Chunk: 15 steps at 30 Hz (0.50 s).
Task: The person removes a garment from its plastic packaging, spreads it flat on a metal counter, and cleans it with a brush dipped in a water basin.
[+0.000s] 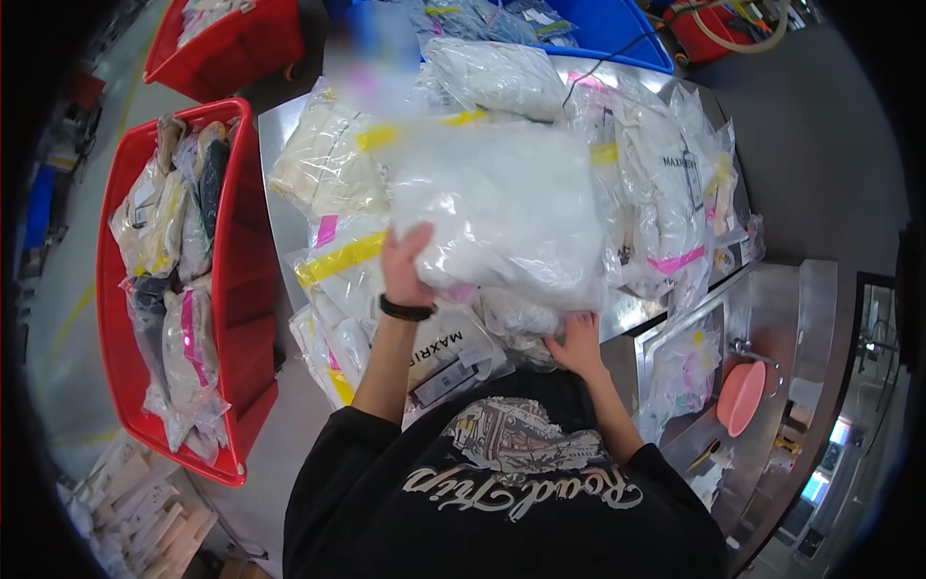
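White package (502,207): 12 o'clock, over the bagged garments on your table (627,322).
Left hand (406,268): at its 8 o'clock edge, touching; can't tell whether fingers are closed.
Right hand (579,344): by its 5 o'clock corner; finger closure unclear.
Red bin (231,289): 9 o'clock.

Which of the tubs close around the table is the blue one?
The blue tub, at the far edge of the table, with bagged items inside; the long left tub, upper-left tub and upper-right tub are red.
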Each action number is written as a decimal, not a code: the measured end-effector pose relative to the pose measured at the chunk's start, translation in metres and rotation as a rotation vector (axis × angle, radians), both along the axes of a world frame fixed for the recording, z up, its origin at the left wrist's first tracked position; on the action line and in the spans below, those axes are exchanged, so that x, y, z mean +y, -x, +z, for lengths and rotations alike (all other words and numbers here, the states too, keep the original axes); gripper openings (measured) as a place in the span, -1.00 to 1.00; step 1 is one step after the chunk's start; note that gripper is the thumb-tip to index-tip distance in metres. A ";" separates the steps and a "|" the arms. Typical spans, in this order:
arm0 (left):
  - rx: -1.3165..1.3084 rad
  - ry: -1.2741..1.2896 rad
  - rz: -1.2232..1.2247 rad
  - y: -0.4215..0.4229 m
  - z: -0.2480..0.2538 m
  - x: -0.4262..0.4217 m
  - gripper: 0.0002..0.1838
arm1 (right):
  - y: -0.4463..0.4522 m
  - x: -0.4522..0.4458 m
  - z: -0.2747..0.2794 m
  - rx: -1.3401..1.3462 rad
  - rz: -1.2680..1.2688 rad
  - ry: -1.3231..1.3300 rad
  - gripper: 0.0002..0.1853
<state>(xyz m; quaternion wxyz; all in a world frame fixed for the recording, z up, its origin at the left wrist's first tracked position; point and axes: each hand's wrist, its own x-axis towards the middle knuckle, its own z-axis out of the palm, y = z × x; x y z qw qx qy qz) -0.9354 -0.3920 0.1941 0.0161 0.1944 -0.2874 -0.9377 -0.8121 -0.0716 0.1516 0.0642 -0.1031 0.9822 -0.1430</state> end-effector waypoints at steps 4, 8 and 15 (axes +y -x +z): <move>-0.074 0.181 -0.063 -0.017 -0.036 -0.030 -0.53 | 0.003 0.005 -0.009 -0.003 -0.003 -0.073 -0.34; -0.232 0.378 -0.207 -0.050 -0.072 -0.041 -0.39 | 0.004 0.004 -0.011 0.032 -0.001 -0.035 -0.32; -0.118 0.590 -0.230 -0.056 -0.124 -0.048 -0.31 | 0.008 0.011 -0.008 0.045 0.020 0.126 -0.32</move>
